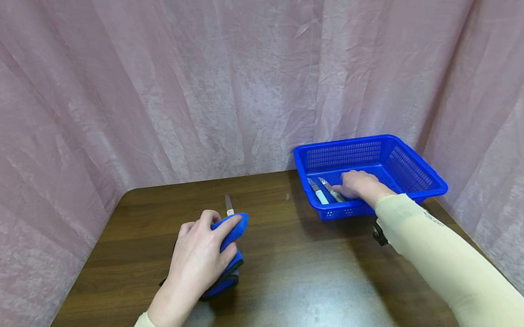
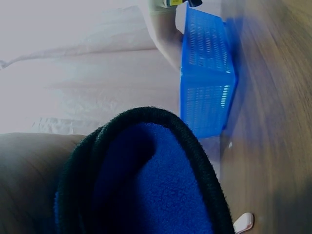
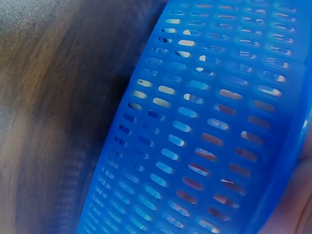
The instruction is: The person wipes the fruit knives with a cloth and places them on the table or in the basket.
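My left hand [image 1: 200,252] grips a folded blue cloth [image 1: 232,233] with dark edging, thumb and fingers bent round it over the left half of the table. In the left wrist view the cloth [image 2: 161,185] fills the lower middle. Just past it a small knife [image 1: 229,205] shows its blade and a bit of white handle; the cloth covers the rest. My right hand [image 1: 360,185] reaches down into a blue plastic basket [image 1: 343,212], its thumb beside a slim metal tool [image 1: 331,189]. Its fingertips are hidden, so I cannot tell whether they hold anything.
A white-handled knife [image 1: 318,191] lies in the basket's left end, left of the metal tool. The basket stands at the back right of the brown wooden table [image 1: 296,281]. Pink curtains [image 1: 239,85] hang behind the table and along both sides.
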A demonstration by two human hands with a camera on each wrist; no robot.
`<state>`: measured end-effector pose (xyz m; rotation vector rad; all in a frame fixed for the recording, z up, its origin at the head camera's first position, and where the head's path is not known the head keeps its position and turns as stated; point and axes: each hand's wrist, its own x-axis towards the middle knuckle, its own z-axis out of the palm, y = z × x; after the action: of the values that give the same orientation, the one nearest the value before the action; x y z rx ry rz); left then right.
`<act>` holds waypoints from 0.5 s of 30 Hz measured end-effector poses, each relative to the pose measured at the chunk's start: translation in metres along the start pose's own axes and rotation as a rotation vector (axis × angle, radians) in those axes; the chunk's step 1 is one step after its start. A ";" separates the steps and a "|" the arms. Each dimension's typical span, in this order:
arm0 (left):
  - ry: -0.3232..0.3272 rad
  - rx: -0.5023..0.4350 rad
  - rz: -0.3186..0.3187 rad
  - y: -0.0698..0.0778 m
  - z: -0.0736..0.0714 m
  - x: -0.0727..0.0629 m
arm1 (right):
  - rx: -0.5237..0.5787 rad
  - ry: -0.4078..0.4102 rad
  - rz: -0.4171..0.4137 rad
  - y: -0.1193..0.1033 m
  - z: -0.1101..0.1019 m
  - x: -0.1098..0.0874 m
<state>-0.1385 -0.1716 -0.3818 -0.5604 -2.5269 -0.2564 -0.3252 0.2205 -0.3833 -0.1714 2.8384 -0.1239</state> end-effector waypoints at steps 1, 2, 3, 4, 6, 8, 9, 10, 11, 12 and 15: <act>0.000 -0.001 0.000 0.000 0.000 0.000 | 0.004 0.013 -0.007 0.000 0.000 -0.001; 0.000 0.000 -0.001 -0.001 0.000 0.000 | 0.010 0.024 -0.015 0.000 0.001 -0.002; -0.001 -0.001 -0.002 -0.001 -0.001 -0.001 | 0.018 0.035 -0.022 0.000 0.001 -0.003; -0.002 -0.002 -0.003 -0.001 -0.001 -0.001 | 0.026 0.046 -0.030 0.000 0.002 -0.004; -0.004 -0.001 -0.006 -0.002 -0.002 -0.001 | 0.041 0.073 -0.044 0.000 0.003 -0.006; -0.008 -0.001 -0.010 -0.002 -0.002 -0.001 | 0.054 0.098 -0.059 0.000 0.003 -0.009; -0.009 -0.001 -0.011 -0.003 -0.003 -0.001 | 0.063 0.112 -0.067 0.001 0.004 -0.010; -0.010 -0.001 -0.013 -0.003 -0.003 -0.002 | 0.074 0.125 -0.074 0.001 0.004 -0.012; -0.012 -0.001 -0.013 -0.004 -0.003 -0.002 | 0.082 0.137 -0.080 0.001 0.004 -0.014; -0.013 -0.002 -0.014 -0.004 -0.003 -0.002 | 0.089 0.150 -0.085 0.001 0.004 -0.016; -0.014 -0.002 -0.017 -0.005 -0.003 -0.003 | 0.101 0.180 -0.094 0.002 0.004 -0.020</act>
<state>-0.1366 -0.1785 -0.3810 -0.5436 -2.5463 -0.2622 -0.3049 0.2246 -0.3819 -0.2859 2.9938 -0.3171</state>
